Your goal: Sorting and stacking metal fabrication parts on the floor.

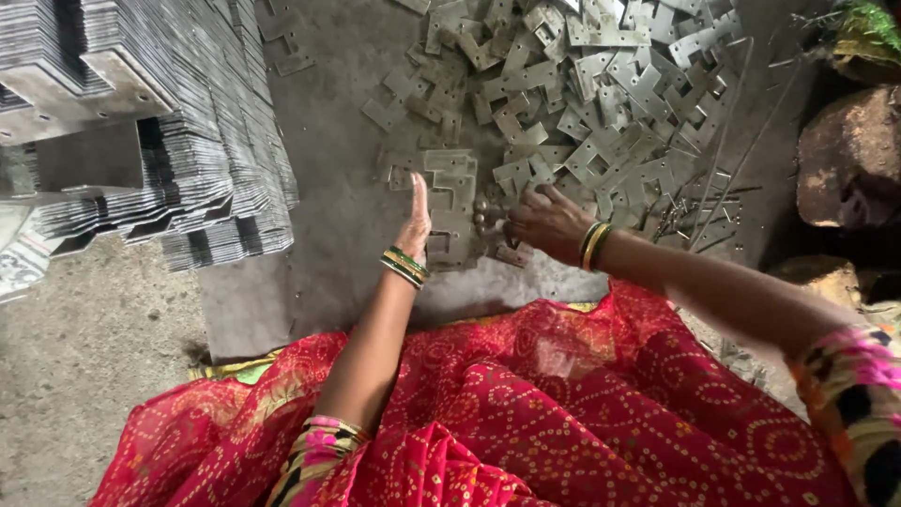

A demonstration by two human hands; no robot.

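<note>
On the floor slab, left hand (416, 221) stands edge-on, fingers pressed together and straight, squaring the side of a small stack of plates (452, 211). Right hand (546, 223) rests at the stack's other side, fingers curled on a plate there; exact pinch cannot be told. Loose plates (601, 94) lie heaped beyond; stacked sheets (188, 122) sit left. Step looks like aligning the stack; adding another plate would call for matching its notches.

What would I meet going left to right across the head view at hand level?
Stacked metal plates → bare grey slab → left hand → aligned column of brackets → right hand → thin metal rods → brown rocks.
</note>
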